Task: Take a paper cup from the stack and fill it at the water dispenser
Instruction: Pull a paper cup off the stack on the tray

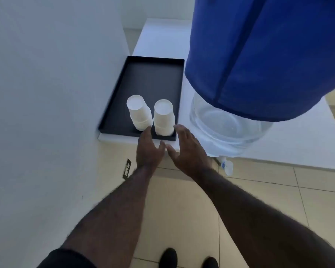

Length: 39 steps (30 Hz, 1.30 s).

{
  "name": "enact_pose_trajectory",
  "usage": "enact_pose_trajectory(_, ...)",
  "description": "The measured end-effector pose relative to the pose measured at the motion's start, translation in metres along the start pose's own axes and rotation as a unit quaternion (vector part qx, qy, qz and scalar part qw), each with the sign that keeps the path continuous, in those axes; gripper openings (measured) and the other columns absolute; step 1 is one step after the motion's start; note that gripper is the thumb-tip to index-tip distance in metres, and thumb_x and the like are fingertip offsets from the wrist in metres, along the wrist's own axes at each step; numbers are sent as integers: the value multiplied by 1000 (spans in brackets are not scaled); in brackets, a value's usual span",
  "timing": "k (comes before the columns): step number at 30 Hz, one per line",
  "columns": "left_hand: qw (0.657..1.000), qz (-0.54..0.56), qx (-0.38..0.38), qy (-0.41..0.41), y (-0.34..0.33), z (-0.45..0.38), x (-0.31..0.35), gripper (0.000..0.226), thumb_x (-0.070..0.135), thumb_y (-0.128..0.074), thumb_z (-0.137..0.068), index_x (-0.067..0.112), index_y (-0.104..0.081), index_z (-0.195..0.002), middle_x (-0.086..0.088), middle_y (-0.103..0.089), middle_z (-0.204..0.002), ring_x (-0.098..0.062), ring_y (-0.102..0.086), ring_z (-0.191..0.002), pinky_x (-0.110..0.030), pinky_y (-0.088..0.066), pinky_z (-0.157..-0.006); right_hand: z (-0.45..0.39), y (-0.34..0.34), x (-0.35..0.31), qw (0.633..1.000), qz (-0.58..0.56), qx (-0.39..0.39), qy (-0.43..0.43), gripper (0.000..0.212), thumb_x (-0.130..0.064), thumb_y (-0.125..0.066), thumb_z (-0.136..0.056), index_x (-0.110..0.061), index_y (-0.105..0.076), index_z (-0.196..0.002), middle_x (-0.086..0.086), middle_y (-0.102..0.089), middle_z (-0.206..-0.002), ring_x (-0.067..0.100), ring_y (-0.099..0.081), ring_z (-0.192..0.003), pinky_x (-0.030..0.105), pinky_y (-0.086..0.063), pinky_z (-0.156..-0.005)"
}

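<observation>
Two stacks of upside-down white paper cups stand at the near end of a black tray (143,74): a left stack (138,113) and a right stack (163,118). My left hand (148,148) is spread, its fingertips at the tray's near rim between the stacks. My right hand (186,149) is open too, fingertips beside the right stack's base. Neither hand holds anything. The water dispenser (226,124) is a clear bottle under a blue cover (269,55), with a small tap (226,166) over the counter's edge.
The tray and dispenser rest on a white counter (298,144). A white wall (46,93) runs close along the left, with a socket (127,169) low on it. Beige tiled floor (259,200) lies below, and my dark shoes (168,258) show at the bottom.
</observation>
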<state>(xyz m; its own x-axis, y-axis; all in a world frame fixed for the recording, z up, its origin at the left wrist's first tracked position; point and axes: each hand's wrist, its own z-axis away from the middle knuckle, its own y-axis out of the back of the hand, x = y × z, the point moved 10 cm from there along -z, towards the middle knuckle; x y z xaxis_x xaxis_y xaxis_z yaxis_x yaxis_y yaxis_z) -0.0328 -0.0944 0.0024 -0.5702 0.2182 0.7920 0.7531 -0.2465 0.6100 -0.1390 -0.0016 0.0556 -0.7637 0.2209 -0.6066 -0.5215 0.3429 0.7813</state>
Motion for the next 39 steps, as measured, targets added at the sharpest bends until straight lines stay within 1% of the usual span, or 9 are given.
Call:
enact_pose_trajectory(5,999,31,10,-24,-2,-18,4,50,33,-73,-79,17,-54,-123,-1,-64,-120,-20,-60,-110,-43,-54,-94,-50,7,-14,999,-8,46,8,69,-32,-65,-86,-13,-31,-143,9,-33,-153,30,-43,-133,43,-47,-98)
enact_pose_trajectory(9,998,49,17,-44,-5,-26,6,51,47,-69,-73,13,-59,-110,-3,-70,-107,-23,-65,-100,-45,-57,-86,-79,3,-14,999,22,37,-4,57,-31,-64,-87,-20,-39,-137,10,-25,-157,32,-39,-133,45,-46,-96)
enact_pose_trajectory(13,997,56,43,-36,-7,-31,3,46,54,-64,-67,24,-57,-102,7,-70,-95,-14,-64,-86,-30,-55,-74,-94,-2,-17,999,25,34,-4,48,-32,-66,-86,-17,-45,-127,9,-32,-152,33,-46,-125,43,-48,-87)
enact_pose_trajectory(17,997,41,68,-17,-9,-36,2,28,47,-58,-75,25,-53,-91,8,-66,-83,-18,-62,-75,-27,-51,-66,-96,-5,-19,999,2,46,3,47,-31,-68,-84,-17,-45,-123,5,-48,-133,29,-55,-110,43,-52,-80)
enact_pose_trajectory(20,996,32,84,-22,-7,-36,7,25,41,-60,-79,21,-58,-95,3,-69,-86,-23,-65,-78,-27,-51,-68,-95,-3,-20,999,5,53,5,48,-33,-68,-84,-17,-46,-123,5,-51,-127,28,-55,-107,40,-52,-77)
enact_pose_trajectory(24,996,37,82,-29,-8,-37,5,52,44,-65,-78,13,-59,-120,-6,-73,-104,-28,-69,-94,-37,-58,-80,-95,6,-27,996,0,84,24,35,-33,-66,-87,-13,-53,-112,5,-55,-121,28,-57,-101,37,-49,-72)
enact_pose_trajectory(31,995,66,71,-30,-10,-36,6,57,53,-58,-70,16,-64,-111,-3,-74,-99,-23,-66,-88,-38,-58,-78,-93,18,-32,993,8,119,13,16,-20,-69,-86,-7,-63,-93,10,-55,-128,29,-53,-116,45,-51,-87)
enact_pose_trajectory(35,996,67,57,-18,-13,-37,2,55,44,-70,-70,12,-63,-114,-7,-74,-102,-27,-66,-92,-45,-58,-81,-96,25,-35,993,17,120,3,16,-21,-73,-82,-9,-64,-86,7,-55,-125,26,-50,-118,42,-48,-92)
enact_pose_trajectory(39,997,58,56,-11,-15,-37,0,53,36,-81,-69,13,-62,-113,-6,-73,-105,-27,-66,-95,-46,-57,-82,-99,39,-35,990,27,135,-11,16,-26,-76,-80,-13,-67,-83,4,-57,-118,23,-51,-112,37,-47,-89)
